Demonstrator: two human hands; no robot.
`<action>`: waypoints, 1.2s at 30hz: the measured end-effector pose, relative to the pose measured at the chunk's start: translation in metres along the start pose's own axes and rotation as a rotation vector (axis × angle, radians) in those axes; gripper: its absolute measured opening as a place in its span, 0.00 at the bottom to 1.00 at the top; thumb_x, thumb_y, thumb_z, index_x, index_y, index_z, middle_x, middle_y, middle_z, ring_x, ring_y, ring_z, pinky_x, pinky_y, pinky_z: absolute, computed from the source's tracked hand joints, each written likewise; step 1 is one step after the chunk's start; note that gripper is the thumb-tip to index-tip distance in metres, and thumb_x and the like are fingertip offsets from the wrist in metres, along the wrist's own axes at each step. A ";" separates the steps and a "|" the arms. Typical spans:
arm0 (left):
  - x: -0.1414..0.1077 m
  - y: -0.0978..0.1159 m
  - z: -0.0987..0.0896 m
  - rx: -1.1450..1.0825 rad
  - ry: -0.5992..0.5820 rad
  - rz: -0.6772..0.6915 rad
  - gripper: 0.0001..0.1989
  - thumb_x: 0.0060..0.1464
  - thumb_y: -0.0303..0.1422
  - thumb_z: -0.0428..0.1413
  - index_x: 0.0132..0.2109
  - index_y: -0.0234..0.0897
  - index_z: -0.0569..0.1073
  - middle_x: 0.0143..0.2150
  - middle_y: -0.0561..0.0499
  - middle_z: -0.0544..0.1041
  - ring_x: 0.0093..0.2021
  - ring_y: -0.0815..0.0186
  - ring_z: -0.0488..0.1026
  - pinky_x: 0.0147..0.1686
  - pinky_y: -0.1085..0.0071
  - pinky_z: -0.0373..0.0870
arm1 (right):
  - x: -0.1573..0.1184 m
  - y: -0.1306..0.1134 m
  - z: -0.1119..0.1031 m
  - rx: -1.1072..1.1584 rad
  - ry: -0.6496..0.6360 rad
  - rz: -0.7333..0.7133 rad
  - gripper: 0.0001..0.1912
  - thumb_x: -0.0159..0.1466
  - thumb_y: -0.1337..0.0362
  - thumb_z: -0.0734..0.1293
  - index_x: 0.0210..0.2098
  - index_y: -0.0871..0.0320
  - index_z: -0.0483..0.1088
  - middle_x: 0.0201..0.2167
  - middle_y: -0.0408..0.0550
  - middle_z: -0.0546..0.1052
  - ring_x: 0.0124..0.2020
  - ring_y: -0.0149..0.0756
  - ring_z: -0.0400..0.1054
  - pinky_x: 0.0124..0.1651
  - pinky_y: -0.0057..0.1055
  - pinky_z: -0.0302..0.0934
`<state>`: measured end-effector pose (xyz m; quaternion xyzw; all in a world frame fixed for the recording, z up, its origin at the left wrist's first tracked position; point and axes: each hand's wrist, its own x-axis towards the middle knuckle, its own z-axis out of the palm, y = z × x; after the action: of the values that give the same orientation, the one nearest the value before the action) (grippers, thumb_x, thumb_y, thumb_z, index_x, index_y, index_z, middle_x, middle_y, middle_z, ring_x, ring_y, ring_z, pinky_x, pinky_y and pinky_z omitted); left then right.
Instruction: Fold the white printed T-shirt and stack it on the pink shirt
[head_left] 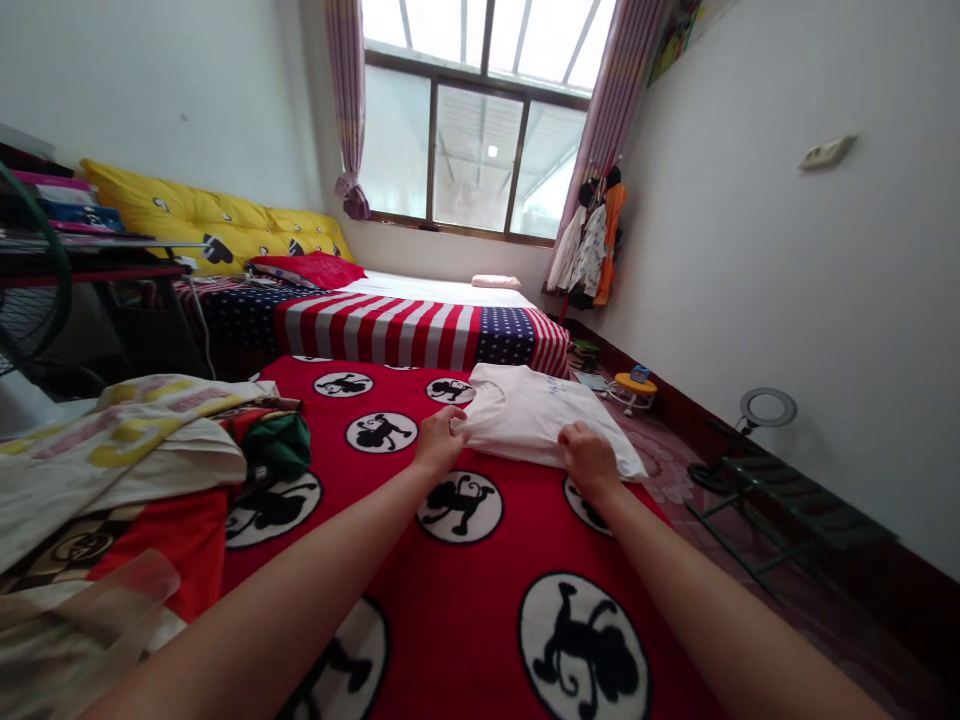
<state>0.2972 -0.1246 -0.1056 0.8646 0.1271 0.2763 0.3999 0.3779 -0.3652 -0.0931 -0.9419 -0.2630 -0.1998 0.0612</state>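
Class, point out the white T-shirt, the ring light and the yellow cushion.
White T-shirt (540, 415), head view, folded middle
Ring light (768, 392), head view, top of rim
Yellow cushion (225, 215), head view, front face

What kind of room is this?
It looks like a small bedroom. You can see a soft red blanket with black monkey pictures, a red, white and blue stars-and-stripes bed cover, and colourful clothes hanging up.

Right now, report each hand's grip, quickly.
Left hand: closed, holding the corner of the folded white shirt.
Right hand: closed, holding the shirt's near edge.
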 end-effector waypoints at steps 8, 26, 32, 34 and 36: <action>-0.036 0.000 -0.024 0.125 -0.139 0.007 0.19 0.47 0.25 0.56 0.48 0.34 0.76 0.44 0.41 0.74 0.42 0.58 0.73 0.45 0.65 0.68 | -0.056 -0.034 -0.028 0.154 0.021 -0.033 0.16 0.61 0.72 0.60 0.48 0.58 0.70 0.52 0.53 0.68 0.51 0.40 0.65 0.52 0.31 0.58; -0.198 -0.026 -0.314 0.624 0.024 0.119 0.16 0.53 0.31 0.55 0.49 0.36 0.75 0.53 0.43 0.73 0.54 0.58 0.68 0.56 0.64 0.61 | -0.208 -0.185 -0.048 0.673 -0.193 -0.278 0.11 0.61 0.61 0.62 0.40 0.54 0.73 0.55 0.53 0.68 0.57 0.46 0.62 0.59 0.44 0.56; -0.180 -0.083 -0.352 0.610 0.135 -0.288 0.39 0.39 0.44 0.65 0.59 0.32 0.68 0.59 0.37 0.69 0.59 0.49 0.64 0.55 0.62 0.60 | -0.208 -0.185 -0.044 0.655 -0.151 -0.300 0.11 0.62 0.60 0.61 0.39 0.54 0.73 0.54 0.53 0.69 0.56 0.45 0.62 0.59 0.44 0.57; -0.178 -0.086 -0.352 0.567 0.161 -0.294 0.26 0.44 0.41 0.61 0.51 0.35 0.75 0.51 0.40 0.76 0.52 0.52 0.70 0.49 0.65 0.64 | -0.208 -0.185 -0.044 0.660 -0.158 -0.301 0.11 0.62 0.60 0.61 0.39 0.54 0.73 0.54 0.53 0.69 0.57 0.45 0.62 0.59 0.45 0.57; -0.174 -0.082 -0.355 0.511 0.209 -0.323 0.15 0.48 0.39 0.57 0.39 0.35 0.79 0.37 0.43 0.80 0.42 0.55 0.75 0.40 0.68 0.66 | -0.209 -0.185 -0.045 0.669 -0.154 -0.291 0.11 0.62 0.60 0.61 0.39 0.54 0.73 0.54 0.52 0.69 0.57 0.45 0.62 0.60 0.44 0.57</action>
<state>-0.0506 0.0725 -0.0461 0.8726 0.3685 0.2558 0.1931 0.1028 -0.3153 -0.1358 -0.8349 -0.4487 -0.0379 0.3167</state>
